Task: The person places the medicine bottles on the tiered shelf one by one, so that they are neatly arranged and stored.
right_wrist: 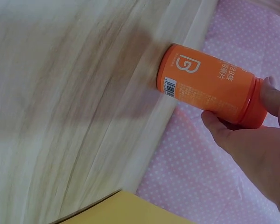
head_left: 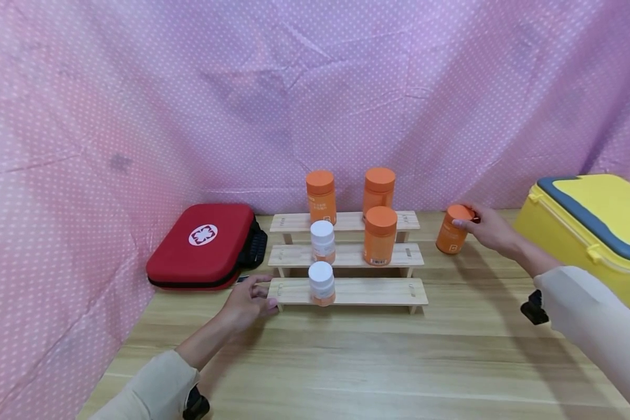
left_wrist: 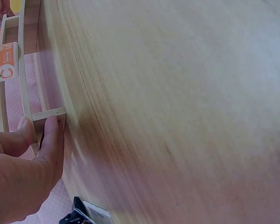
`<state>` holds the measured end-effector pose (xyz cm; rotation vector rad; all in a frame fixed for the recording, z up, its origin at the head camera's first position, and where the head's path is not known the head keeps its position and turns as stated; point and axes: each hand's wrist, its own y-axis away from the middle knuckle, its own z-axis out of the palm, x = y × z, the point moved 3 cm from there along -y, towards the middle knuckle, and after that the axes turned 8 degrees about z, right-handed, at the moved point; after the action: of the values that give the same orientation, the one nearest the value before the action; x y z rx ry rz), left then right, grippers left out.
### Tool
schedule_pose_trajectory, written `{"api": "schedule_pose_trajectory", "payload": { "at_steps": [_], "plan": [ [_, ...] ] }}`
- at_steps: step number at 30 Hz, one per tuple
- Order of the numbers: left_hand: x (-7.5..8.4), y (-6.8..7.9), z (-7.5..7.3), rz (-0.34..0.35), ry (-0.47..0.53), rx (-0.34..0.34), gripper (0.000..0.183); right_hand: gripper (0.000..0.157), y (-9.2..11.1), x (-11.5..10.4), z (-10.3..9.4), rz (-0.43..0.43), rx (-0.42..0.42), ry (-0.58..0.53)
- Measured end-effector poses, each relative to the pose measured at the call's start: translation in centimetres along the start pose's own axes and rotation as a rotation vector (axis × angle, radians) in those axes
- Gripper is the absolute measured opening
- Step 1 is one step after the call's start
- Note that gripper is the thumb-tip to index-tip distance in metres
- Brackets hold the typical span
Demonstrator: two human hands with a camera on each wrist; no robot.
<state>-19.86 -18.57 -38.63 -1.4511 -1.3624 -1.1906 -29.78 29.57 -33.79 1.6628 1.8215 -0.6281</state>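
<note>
My right hand (head_left: 488, 228) grips an orange pill bottle (head_left: 450, 234) near its cap, on the right side of the wooden table. In the right wrist view the bottle (right_wrist: 207, 79) shows a white B logo and a barcode, with thumb and fingers around its cap end. My left hand (head_left: 245, 303) pinches the left end of a three-step wooden rack (head_left: 373, 291) at its lowest step. The left wrist view has the thumb on the board and a finger (left_wrist: 51, 133) along the support. Orange bottles (head_left: 321, 198) and white-capped bottles (head_left: 322, 283) stand on the steps.
Left of the rack lies a red first-aid case (head_left: 205, 245) with a white emblem and a black strap. A yellow box (head_left: 583, 239) with a grey-trimmed lid stands at the far right. Behind the table (head_left: 346, 361) hangs a pink dotted cloth (head_left: 315, 93).
</note>
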Motion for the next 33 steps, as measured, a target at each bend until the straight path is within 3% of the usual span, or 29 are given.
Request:
{"api": "schedule_pose_trajectory", "payload": {
  "at_steps": [6,13,23,33],
  "plan": [
    [-0.1,0.0,0.0,-0.004,-0.01,0.006,0.054,0.046,1.2,0.0,-0.4,-0.067,0.074,0.066],
    [-0.1,0.0,0.0,0.0,-0.011,-0.003,0.054,0.039,5.3,-0.1,-1.4,-0.191,0.141,0.055],
    [-0.2,-0.1,-0.2,-0.013,-0.014,-0.017,0.054,0.05,10.9,-1.8,-2.2,-0.196,0.114,-0.007],
    [0.0,0.0,0.0,-0.02,-0.013,-0.019,0.055,0.049,13.5,-5.7,-2.1,-0.291,0.107,-0.071]
  ]
}}
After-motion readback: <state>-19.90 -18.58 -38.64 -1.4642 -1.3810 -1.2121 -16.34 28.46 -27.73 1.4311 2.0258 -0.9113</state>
